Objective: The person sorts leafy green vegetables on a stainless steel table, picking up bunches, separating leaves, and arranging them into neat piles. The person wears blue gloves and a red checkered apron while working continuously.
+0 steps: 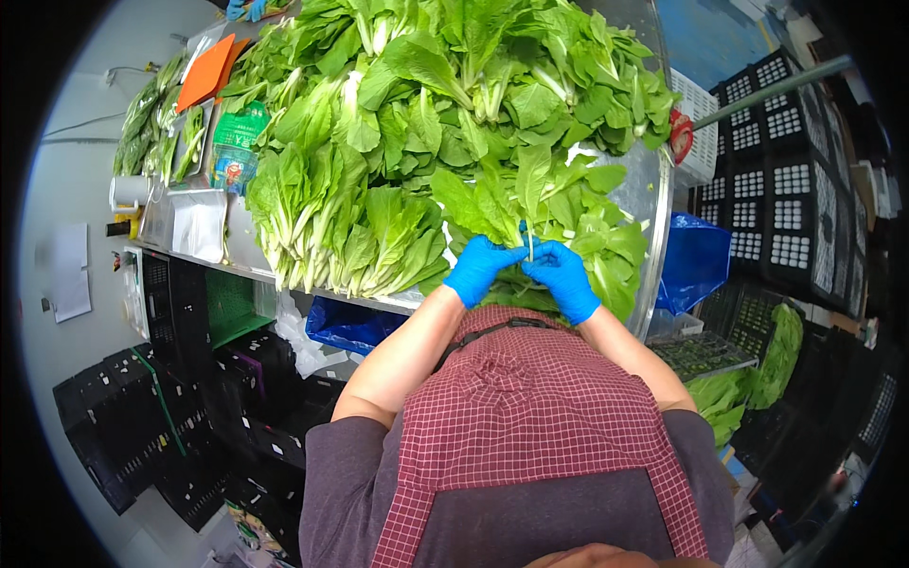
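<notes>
At the table's near edge, both my hands wear blue gloves and meet in front of my apron. My left hand [481, 269] is closed in a pinch at the pale stem of a leafy green [533, 185], whose leaf points away from me. My right hand [565, 276] has its fingers closed on the same stem from the other side. Loose leaves [611, 248] lie around and under the hands. To the left rests a row of leafy green bunches [327, 227], stems toward me. A large heap of leafy greens [454, 85] covers the table beyond.
On the metal table [248, 248] at left are an orange card [204, 74], a green-and-blue plastic package [237, 147] and white paper [199, 225]. Blue-lined bins [696, 263] stand beside and below the table. Black crates [781, 180] are stacked at right, more [123, 417] at lower left.
</notes>
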`<state>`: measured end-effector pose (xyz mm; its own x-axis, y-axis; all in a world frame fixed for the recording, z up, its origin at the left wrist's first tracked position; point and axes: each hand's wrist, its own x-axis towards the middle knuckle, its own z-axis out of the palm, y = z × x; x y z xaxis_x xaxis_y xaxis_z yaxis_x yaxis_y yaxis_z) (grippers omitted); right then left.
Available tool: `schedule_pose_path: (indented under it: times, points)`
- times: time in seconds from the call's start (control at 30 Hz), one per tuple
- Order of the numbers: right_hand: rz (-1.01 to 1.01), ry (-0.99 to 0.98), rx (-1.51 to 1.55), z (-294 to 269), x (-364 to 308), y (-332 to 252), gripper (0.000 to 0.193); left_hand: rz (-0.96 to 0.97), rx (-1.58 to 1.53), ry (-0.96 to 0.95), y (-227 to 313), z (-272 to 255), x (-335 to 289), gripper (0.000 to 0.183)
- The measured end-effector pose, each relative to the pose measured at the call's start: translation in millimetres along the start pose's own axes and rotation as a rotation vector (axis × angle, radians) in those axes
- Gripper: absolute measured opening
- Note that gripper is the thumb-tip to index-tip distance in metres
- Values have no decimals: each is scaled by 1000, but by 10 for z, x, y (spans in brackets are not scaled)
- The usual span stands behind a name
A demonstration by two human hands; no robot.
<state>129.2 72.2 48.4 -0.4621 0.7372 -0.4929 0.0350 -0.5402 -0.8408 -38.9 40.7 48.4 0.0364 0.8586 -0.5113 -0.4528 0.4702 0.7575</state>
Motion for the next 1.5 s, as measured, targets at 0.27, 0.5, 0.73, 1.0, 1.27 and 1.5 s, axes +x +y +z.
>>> schedule_pose_path:
  times: [0.27,0.5,0.73,1.0,1.27,1.5]
  points:
    - [-113,11,-282,90,624,-477,22,107,-416,209,35,-171,-56,41]
    - [-317,346,-781,579,1858,-1118,44,139,-503,280,88,-251,-98,40]
    - [-195,98,-154,290,1645,-1159,28,193,-529,279,-8,-302,-206,39]
    - [-180,76,-264,-29,655,-758,29,179,-491,163,97,-32,-67,42]
    - [-295,103,-853,141,121,-580,32,174,-303,73,72,107,-31,37]
    - [-252,-61,-605,298,-65,-523,24,139,-602,22,-47,17,-127,36]
